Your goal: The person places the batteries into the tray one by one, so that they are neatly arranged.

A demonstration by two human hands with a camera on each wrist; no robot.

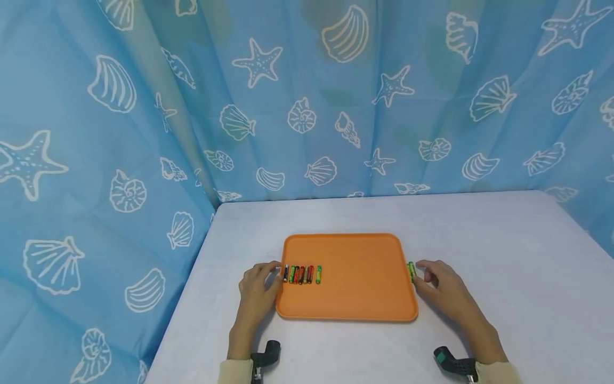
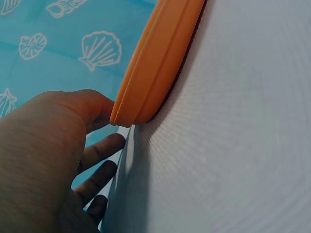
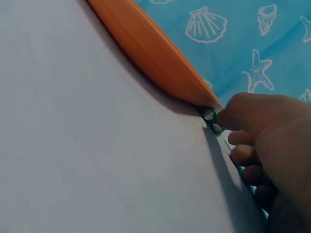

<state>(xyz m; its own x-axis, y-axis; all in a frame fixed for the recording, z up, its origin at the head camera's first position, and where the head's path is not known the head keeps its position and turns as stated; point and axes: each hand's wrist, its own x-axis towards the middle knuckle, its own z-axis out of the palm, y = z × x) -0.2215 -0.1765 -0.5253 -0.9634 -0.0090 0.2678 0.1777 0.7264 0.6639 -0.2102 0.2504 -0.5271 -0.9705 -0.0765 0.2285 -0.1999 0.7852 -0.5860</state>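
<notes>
An orange tray (image 1: 355,306) lies on the white-covered table. At its left rim is my left hand (image 1: 256,290), thumb and index finger spread apart. The left wrist view shows the thumb (image 2: 97,109) against the rim and the other fingers loosely bent below. Beside those fingertips is a dark battery (image 1: 285,273), first in a row of red and green batteries (image 1: 301,275). My right hand (image 1: 443,288) is at the tray's right edge, thumb and index finger spread beside two green batteries (image 3: 210,115) outside the rim. Its thumb seems to touch them.
One green battery (image 1: 318,274) lies a little apart, right of the row on the tray. White cloth (image 1: 336,352) covers the table around the tray. A blue curtain (image 1: 307,106) with shells and starfish hangs behind and along the left side.
</notes>
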